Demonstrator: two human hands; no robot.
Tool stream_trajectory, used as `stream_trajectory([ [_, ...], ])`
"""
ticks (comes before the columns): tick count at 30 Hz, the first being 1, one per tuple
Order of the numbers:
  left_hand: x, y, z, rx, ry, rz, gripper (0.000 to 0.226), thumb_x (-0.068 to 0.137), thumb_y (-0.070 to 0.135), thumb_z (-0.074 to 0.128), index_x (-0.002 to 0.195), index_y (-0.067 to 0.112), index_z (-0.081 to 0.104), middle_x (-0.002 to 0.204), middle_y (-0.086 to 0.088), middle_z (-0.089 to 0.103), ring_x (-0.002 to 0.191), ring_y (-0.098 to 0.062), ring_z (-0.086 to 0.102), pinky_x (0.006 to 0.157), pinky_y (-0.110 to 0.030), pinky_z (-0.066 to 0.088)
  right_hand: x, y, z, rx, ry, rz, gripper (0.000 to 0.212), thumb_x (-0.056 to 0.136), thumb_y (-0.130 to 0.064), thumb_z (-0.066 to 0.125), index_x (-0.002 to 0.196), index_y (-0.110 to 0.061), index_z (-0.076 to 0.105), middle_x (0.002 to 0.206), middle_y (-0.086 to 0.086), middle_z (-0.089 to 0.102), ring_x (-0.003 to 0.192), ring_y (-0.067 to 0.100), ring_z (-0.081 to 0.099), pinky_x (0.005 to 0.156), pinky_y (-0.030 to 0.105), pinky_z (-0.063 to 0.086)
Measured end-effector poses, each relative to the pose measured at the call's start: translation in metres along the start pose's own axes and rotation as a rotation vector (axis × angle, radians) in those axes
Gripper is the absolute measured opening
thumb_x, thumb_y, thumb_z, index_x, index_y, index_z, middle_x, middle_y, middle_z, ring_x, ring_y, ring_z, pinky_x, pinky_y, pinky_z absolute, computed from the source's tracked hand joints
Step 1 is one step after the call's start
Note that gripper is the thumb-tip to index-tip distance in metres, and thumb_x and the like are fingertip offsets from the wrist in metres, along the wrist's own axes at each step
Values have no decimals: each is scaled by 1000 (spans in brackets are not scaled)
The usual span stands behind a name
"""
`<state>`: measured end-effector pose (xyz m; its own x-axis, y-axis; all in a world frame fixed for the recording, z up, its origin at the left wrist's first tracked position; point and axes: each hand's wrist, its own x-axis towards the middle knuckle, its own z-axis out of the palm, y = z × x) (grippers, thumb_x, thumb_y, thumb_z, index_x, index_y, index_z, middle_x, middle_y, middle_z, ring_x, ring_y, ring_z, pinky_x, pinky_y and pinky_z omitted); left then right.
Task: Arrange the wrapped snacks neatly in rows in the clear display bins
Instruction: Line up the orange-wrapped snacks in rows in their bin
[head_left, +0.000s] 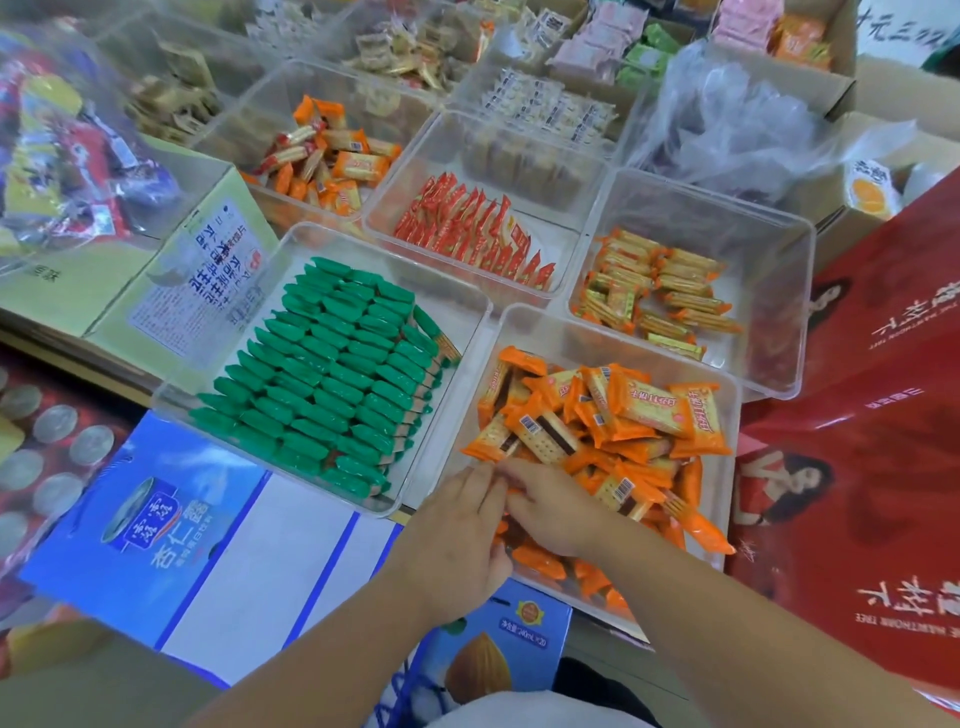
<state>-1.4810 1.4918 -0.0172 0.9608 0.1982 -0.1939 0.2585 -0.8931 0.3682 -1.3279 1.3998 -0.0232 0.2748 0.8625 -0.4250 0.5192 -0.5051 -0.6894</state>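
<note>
Well, the step in hand looks like starting the first row in the bin (550, 335) of orange snacks (623, 415). They lie in a loose heap, some face up, some on edge, none lined up. Both hands are down at the corner of that bin nearest the body. The left hand (460, 525) reaches in over the near wall, its fingertips at the edge of the heap. The right hand (556, 514) lies just beside it, back up, fingers pointing across to the left hand and touching it or nearly so. The fingertips are lost among the wrappers, so I cannot tell whether either hand pinches a pack or only presses on the pile.

To do it well, I would first clear a bare strip of floor under the hands. That means pushing the heap away from the fingers toward the far wall, not squaring packs on top of others. Then stand each pack on its long edge, label facing the same way, tight against the wall next to the left hand. The right hand can feed the next pack against it. The green snacks (332, 374) in the bin to the left of the left hand show the pattern: overlapping, all slanted one way, in straight rows. The wrappers look slick, so a row will likely slump unless one hand braces its end.
</note>
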Motion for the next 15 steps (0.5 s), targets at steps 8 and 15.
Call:
stream_trajectory([
  [8,8,1,3,46,19,3,46,87,39,43,124,14,56,130,-5,51,109,-22,49,94,-33,43,12,-6,-27,-803,226,-72,69,95,-28,47,157,-36,19,167,-4,15,135,30,31,109,47,31],
  [15,8,1,3,62,-15,-9,62,86,38,41,141,11,46,132,-5,54,115,-22,49,98,-35,43,21,-4,-62,-1030,316,-48,62,98,-41,44,155,-22,31,157,-2,39,123,28,44,99,43,35],
])
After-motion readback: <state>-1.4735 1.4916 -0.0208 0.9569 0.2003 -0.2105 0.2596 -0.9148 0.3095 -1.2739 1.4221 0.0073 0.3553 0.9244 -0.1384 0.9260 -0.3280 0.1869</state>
